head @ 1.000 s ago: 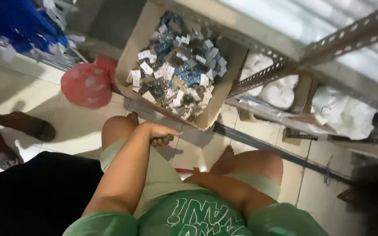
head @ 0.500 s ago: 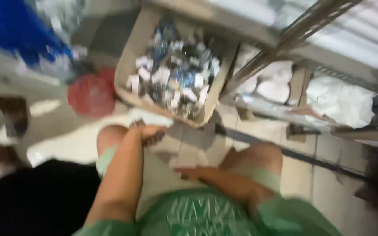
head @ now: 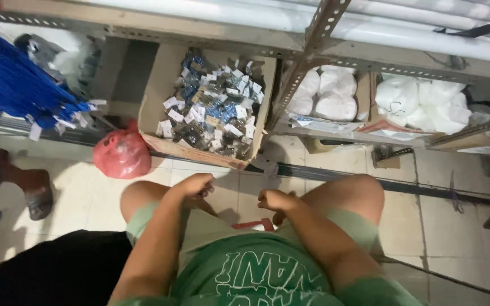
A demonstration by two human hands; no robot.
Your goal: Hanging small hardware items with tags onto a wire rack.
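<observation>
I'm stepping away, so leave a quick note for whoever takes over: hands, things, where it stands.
Left hand: loosely curled by the left knee, empty as far as shows.
Right hand: curled between the knees, just above a small red thing; contact unclear.
Cardboard box of small packets sits on the floor ahead, open and untouched. Red bag lies to its left.
Nothing in hand; packets all in the box.

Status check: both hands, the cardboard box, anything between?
Left hand on left knee, grip empty. Right hand loosely curled, near red item. Cardboard box of small packets ahead, untouched. Floor between bare.
</observation>
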